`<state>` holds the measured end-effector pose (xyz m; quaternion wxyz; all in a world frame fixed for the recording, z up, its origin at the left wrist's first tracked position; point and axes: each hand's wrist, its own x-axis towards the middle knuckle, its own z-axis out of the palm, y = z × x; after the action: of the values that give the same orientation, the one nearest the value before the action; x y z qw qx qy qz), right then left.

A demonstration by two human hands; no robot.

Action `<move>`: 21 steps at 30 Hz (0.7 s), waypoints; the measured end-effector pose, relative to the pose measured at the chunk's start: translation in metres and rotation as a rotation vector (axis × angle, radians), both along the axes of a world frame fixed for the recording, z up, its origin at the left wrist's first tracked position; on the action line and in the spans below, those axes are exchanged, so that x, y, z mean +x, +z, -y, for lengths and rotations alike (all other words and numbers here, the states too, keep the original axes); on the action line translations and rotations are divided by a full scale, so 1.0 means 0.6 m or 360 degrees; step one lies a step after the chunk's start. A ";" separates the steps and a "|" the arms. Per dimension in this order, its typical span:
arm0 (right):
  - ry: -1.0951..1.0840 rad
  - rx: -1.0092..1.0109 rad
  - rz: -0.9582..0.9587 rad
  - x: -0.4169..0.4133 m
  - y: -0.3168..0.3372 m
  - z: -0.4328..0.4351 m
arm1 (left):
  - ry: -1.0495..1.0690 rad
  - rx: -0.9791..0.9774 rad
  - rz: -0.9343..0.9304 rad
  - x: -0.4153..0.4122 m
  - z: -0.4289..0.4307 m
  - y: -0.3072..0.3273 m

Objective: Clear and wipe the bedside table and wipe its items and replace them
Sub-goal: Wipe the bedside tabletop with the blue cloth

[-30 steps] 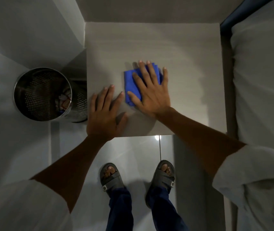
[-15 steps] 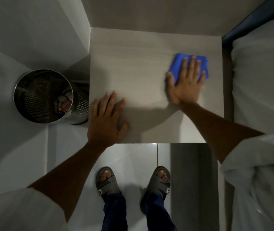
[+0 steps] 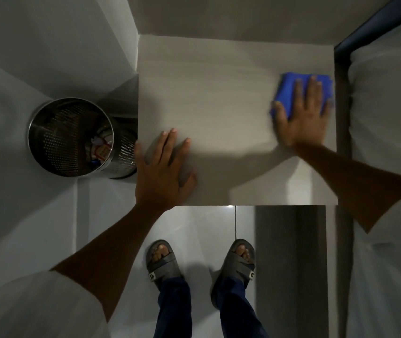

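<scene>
Right of the pale square wooden desk (image 3: 219, 93) lies the white bed (image 3: 389, 106), perforated steel bin (image 3: 72, 137) left. Left hand (image 3: 162, 172) flat, fingers spread; right hand (image 3: 302, 123) flattened on the folded blue cloth (image 3: 289, 81) at the desk's right edge.

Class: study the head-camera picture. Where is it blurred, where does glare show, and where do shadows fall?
Head view: dim light overall; motion blur smears the right hand and blue cloth; a small glare spot sits on the floor tile at the bedside table front edge; both forearms cast soft shadows across the tabletop; wide-angle bending at edges.
</scene>
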<state>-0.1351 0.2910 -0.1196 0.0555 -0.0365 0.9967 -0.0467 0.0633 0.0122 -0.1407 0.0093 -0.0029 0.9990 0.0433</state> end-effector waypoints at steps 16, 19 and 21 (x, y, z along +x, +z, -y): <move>0.0147 -0.0064 0.0071 -0.073 0.014 0.243 | 0.0012 0.0048 -0.0053 0.007 -0.003 0.002; 0.0348 -0.0127 0.0106 -0.054 0.015 0.319 | 0.0036 0.0050 -0.0046 0.008 -0.001 0.001; 0.0429 -0.0145 0.0121 -0.046 0.014 0.356 | 0.0048 0.0087 -0.0014 0.008 -0.003 0.000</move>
<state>-0.1624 0.0772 -0.1110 0.0974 -0.1708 0.9768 -0.0853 0.0683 0.0138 -0.1408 0.0041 -0.0176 0.9973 0.0706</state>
